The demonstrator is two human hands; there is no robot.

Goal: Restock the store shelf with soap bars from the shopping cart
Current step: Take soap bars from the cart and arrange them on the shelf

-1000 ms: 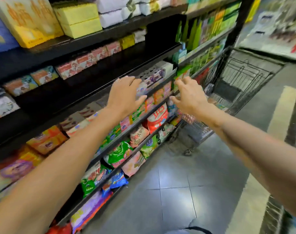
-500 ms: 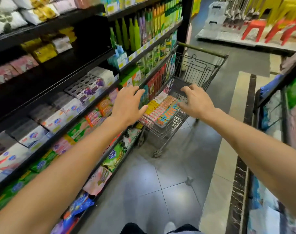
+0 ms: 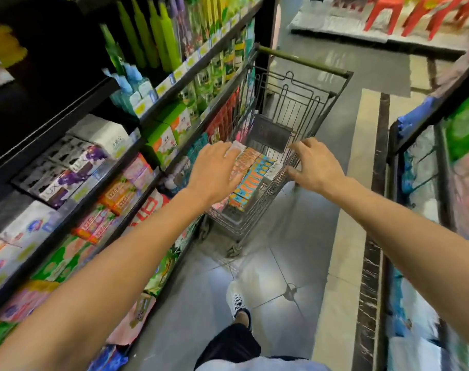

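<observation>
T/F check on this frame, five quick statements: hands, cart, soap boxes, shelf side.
1. Both hands are over the shopping cart. True: the left hand and the right hand reach over its basket.
2. The cart is empty. False: rows of soap boxes lie in it.
3. The right hand holds a soap box. False: its fingers are spread near the basket's wire edge and hold nothing.
4. The store shelf stands on the person's left. True.
5. The left hand is lifting a box onto the shelf. False: it hovers over the boxes in the cart, fingers relaxed.
</observation>
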